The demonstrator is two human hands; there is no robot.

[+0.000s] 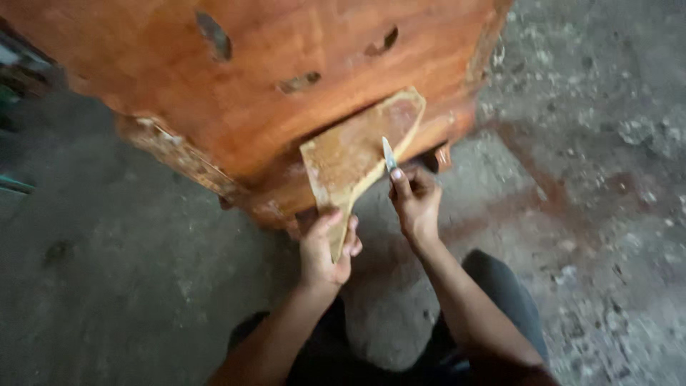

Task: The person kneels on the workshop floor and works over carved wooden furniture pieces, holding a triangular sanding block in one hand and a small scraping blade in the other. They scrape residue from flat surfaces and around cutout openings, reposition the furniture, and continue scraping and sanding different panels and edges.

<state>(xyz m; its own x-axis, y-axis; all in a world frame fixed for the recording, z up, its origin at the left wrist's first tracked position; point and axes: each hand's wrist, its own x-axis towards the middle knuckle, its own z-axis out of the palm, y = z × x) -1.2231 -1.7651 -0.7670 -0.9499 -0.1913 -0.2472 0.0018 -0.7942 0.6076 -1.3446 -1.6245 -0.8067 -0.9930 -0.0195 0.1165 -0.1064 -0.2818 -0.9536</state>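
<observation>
My left hand (327, 249) grips the narrow lower end of a flat, pale brown wooden piece (354, 154) that widens toward the top. My right hand (414, 200) is closed around a small knife (389, 154), whose short metal blade points up and rests against the right edge of the wooden piece. The piece leans on a large reddish-orange wooden slab (236, 78) just behind it.
The big slab has several dark holes and a rough bark edge (175, 154) along its lower left. Grey concrete floor (593, 179) with pale stains and a reddish patch lies all around. My knees in dark trousers (500, 286) show at the bottom.
</observation>
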